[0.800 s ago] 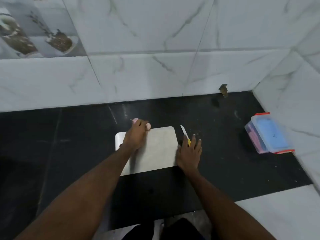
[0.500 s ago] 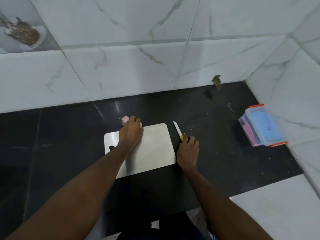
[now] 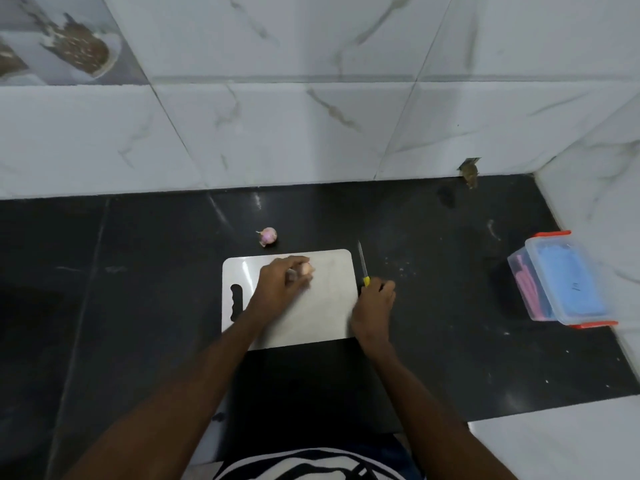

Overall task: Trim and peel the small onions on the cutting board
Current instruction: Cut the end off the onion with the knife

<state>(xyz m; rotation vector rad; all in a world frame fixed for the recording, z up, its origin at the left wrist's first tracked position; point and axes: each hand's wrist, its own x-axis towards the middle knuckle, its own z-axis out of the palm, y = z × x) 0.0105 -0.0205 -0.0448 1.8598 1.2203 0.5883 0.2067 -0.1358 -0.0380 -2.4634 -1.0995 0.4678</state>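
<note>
A white cutting board [image 3: 322,306] lies on the black counter. My left hand [image 3: 282,284] rests on the board's upper part, fingers closed around a small pale onion [image 3: 305,269]. A second small pink onion [image 3: 268,236] sits on the counter just beyond the board's far edge. My right hand [image 3: 374,304] is at the board's right edge, gripping the yellow handle of a knife [image 3: 363,263] whose blade points away from me along the counter.
A clear plastic box [image 3: 562,280] with red clips and blue contents stands at the right by the marble side wall. Marble tile wall runs along the back. Small crumbs lie right of the knife. The black counter [image 3: 138,289] stretches left.
My left hand has drawn one onion from the far edge onto the board, leaving the other onion behind on the counter. My right hand has closed on the knife handle.
</note>
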